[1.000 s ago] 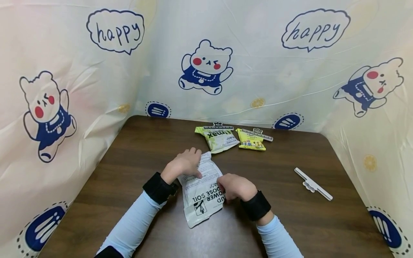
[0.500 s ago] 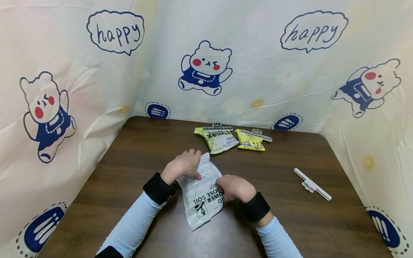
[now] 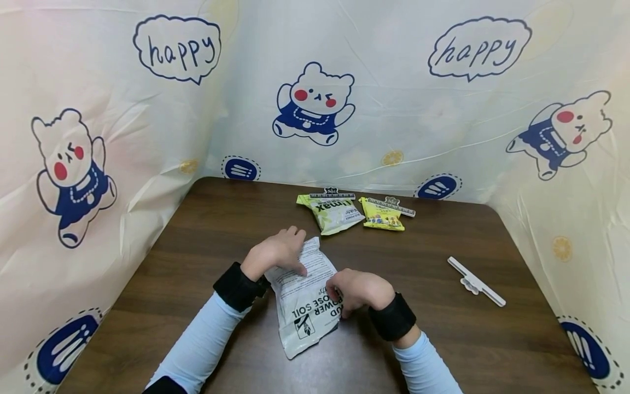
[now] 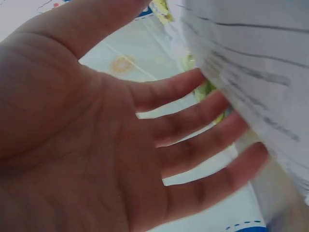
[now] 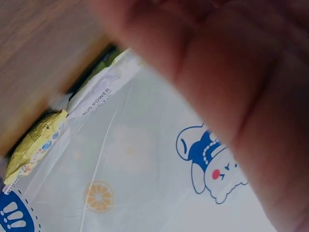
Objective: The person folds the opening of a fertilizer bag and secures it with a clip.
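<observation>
A white plastic bag point(image 3: 307, 306) with black print reading "POWER" and "OSE SOIL", upside down from here, lies between the hands in the head view. The left hand point(image 3: 278, 254) is at its upper left edge, thumb over the print. In the left wrist view, the fingers point(image 4: 193, 125) of that hand are spread and nearly straight, their tips at the bag's edge. The right hand point(image 3: 361, 290) has curled fingers and holds the bag's right edge; its fingertips are only partly visible. The right wrist view shows mostly a blurred part of the right hand point(image 5: 227, 72).
Behind the bag lie a green and white packet point(image 3: 337, 216) and a small yellow packet point(image 3: 383, 219), each with a clip along its top. A loose white clip point(image 3: 477, 282) lies at the right of the brown table point(image 3: 206, 219). Printed cloth point(image 3: 315, 33) hangs around it.
The bag has slid slightly toward the person. The right hand has shifted a little, its fingertips lower along the bag's right edge. The left hand has barely moved.
</observation>
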Action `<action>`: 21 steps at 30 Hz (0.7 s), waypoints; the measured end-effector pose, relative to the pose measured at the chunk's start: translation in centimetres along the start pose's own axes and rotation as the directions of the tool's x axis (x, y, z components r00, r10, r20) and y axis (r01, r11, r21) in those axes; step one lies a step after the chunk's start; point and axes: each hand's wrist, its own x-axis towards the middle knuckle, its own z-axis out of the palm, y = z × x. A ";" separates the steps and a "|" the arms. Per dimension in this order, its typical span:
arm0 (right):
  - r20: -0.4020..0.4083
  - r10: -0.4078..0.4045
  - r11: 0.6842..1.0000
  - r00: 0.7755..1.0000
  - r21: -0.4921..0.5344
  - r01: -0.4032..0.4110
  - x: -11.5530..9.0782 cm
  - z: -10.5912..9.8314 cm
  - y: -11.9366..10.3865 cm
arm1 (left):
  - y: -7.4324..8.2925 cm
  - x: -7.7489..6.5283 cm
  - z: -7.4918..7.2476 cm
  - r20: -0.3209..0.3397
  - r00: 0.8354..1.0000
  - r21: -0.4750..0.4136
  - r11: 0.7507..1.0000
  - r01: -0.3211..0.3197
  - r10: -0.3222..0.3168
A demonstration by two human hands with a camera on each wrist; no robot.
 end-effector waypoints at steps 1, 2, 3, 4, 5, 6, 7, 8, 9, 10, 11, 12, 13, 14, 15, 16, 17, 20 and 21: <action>0.008 0.019 1.000 1.000 0.011 -0.019 0.0 -0.1 0.0 | 0.2 -0.1 -0.1 -0.019 1.000 0.004 1.000 -0.012 0.012; 0.015 0.037 0.999 0.999 0.021 -0.038 0.1 -0.1 0.1 | 0.4 -0.2 -0.1 -0.034 0.999 0.003 1.000 -0.028 0.028; 0.018 0.047 0.999 0.999 0.026 -0.048 0.2 -0.1 0.2 | 0.6 -0.3 -0.1 -0.041 0.998 0.000 0.999 -0.049 0.049; 0.021 0.057 0.998 0.998 0.031 -0.058 0.3 -0.2 0.3 | 0.9 -0.4 -0.2 -0.036 0.997 -0.005 0.997 -0.073 0.073; 0.018 0.056 0.998 0.998 0.033 -0.056 0.4 -0.3 0.5 | 1.3 -0.6 -0.2 -0.022 0.995 -0.013 0.995 -0.100 0.100; 0.000 0.020 1.000 1.000 0.022 -0.020 1.3 0.4 1.7 | 1.6 -0.8 -0.2 0.004 0.992 -0.022 0.992 -0.128 0.128; -0.013 -0.005 1.000 1.000 0.019 0.005 1.4 0.3 1.8 | 2.0 -1.0 -0.2 0.035 0.987 -0.034 0.988 -0.154 0.155; -0.029 -0.035 0.999 0.999 0.026 0.036 1.5 0.2 2.1 | 2.4 -1.2 -0.2 0.068 0.981 -0.047 0.983 -0.179 0.182; -0.049 -0.071 0.997 0.996 0.033 0.072 1.5 0.2 2.3 | 2.8 -1.5 -0.1 0.096 0.974 -0.053 0.978 -0.202 0.206; -0.071 -0.104 0.993 0.992 0.040 0.107 1.5 0.1 2.5 | 3.1 -1.7 -0.1 0.117 0.966 -0.059 0.972 -0.226 0.232; -0.095 -0.141 0.988 0.986 0.045 0.145 1.5 0.0 2.7 | 3.5 -1.9 0.1 0.130 0.957 -0.067 0.966 -0.251 0.258; -0.117 -0.174 0.982 0.978 0.052 0.182 1.5 -0.1 2.9 | 3.9 -2.1 0.2 0.136 0.950 -0.074 0.959 -0.274 0.282; -0.132 -0.182 0.979 0.974 0.070 0.193 0.7 -0.9 2.1 | 4.2 -2.3 0.4 0.142 0.941 -0.078 0.952 -0.297 0.306; -0.152 -0.210 0.972 0.966 0.075 0.223 0.6 -1.0 2.3 | 4.6 -2.4 0.5 0.144 0.934 -0.081 0.944 -0.319 0.328; -0.171 -0.233 0.965 0.957 0.076 0.249 0.6 -1.0 2.4 | 4.9 -2.6 0.7 0.140 0.927 -0.085 0.937 -0.338 0.347; -0.185 -0.253 0.959 0.950 0.077 0.271 0.4 -1.1 2.5 | 5.3 -2.7 0.9 0.142 0.923 -0.087 0.933 -0.349 0.358; -0.196 -0.273 0.952 0.942 0.083 0.293 0.3 -1.2 2.6 | 5.6 -2.8 1.0 0.147 0.922 -0.092 0.933 -0.347 0.357; -0.222 -0.316 0.931 0.922 0.113 0.347 0.0 -1.6 2.7 | 6.3 -3.4 1.2 0.155 0.933 -0.086 0.945 -0.315 0.325; -0.229 -0.325 0.925 0.918 0.124 0.358 -0.1 -1.8 2.8 | 6.5 -3.7 1.2 0.149 0.938 -0.075 0.950 -0.304 0.312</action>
